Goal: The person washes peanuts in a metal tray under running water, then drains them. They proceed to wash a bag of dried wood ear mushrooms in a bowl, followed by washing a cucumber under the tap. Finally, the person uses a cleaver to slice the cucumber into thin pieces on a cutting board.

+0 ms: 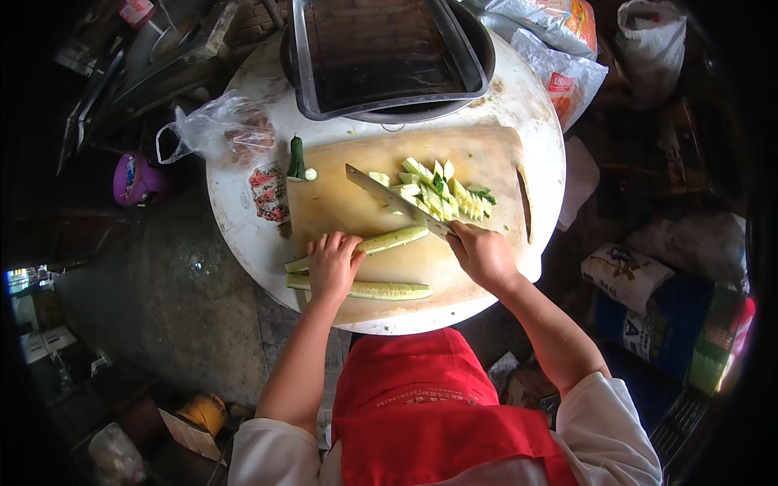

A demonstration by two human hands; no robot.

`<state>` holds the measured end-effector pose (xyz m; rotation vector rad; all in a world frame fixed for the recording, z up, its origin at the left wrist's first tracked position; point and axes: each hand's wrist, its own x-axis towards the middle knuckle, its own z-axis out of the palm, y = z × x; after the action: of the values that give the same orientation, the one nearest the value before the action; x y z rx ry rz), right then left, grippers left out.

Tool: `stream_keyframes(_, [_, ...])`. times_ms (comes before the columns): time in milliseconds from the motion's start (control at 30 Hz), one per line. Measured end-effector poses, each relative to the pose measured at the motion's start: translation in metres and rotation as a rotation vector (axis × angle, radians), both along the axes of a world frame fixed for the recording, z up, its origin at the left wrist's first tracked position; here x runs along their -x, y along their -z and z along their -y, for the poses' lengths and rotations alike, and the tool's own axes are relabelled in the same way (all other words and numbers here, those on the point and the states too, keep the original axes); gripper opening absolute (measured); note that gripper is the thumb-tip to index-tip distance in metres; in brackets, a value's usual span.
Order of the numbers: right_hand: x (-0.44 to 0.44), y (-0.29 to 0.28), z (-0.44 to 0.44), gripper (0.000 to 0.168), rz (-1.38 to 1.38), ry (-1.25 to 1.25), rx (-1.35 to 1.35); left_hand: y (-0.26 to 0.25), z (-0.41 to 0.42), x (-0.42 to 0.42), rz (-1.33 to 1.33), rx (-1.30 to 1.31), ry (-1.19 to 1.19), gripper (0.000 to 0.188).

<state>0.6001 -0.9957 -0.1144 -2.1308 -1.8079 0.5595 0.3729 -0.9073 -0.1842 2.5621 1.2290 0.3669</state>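
Note:
My right hand [484, 255] grips the handle of a kitchen knife [398, 199], its blade slanting up and left over the cutting board [346, 206]. Just beyond the blade, and partly behind it, lies a pile of chopped cucumber pieces [440, 191]. With its fingers over the left part, my left hand [331, 267] holds a split cucumber length [398, 238] with its pale cut face up. A second split length [389, 291] lies nearer me, partly under my left wrist. At the board's far left corner sit a dark green cucumber piece [296, 155] and a small pale cucumber end [311, 174].
The board rests on a round white table [544, 176]. A dark rectangular tray [383, 54] sits on a large basin [489, 54] at the far side. A clear plastic bag [225, 127] lies at left. Bags [562, 79] stand at the far right; a purple container [130, 179] is left of the table.

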Motion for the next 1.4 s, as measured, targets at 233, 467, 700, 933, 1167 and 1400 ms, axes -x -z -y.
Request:
stream_keyframes(233, [0.007, 0.023, 0.012, 0.015, 0.105, -0.058, 0.135, -0.003, -0.001, -0.001, -0.006, -0.004, 0.002, 0.020])
stream_keyframes(467, [0.015, 0.021, 0.006, 0.015, 0.118, -0.102, 0.049, -0.003, 0.000, -0.001, 0.018, -0.009, 0.004, 0.019])
stream_keyframes(700, [0.029, 0.018, 0.003, 0.014, 0.081, -0.126, 0.050, 0.000, 0.000, 0.000, 0.011, 0.031, -0.020, 0.020])
stream_keyframes(933, [0.042, 0.015, 0.004, 0.016, 0.007, -0.106, 0.072, 0.000, 0.002, 0.003, 0.068, 0.001, -0.016, 0.019])
stream_keyframes(1167, [0.057, 0.004, 0.004, 0.015, -0.007, -0.082, 0.102, 0.001, 0.002, 0.007, 0.075, 0.031, -0.017, 0.017])
stream_keyframes(1400, [0.066, 0.003, -0.002, 0.014, -0.044, -0.092, 0.105, 0.001, 0.003, 0.012, 0.041, 0.048, -0.032, 0.015])
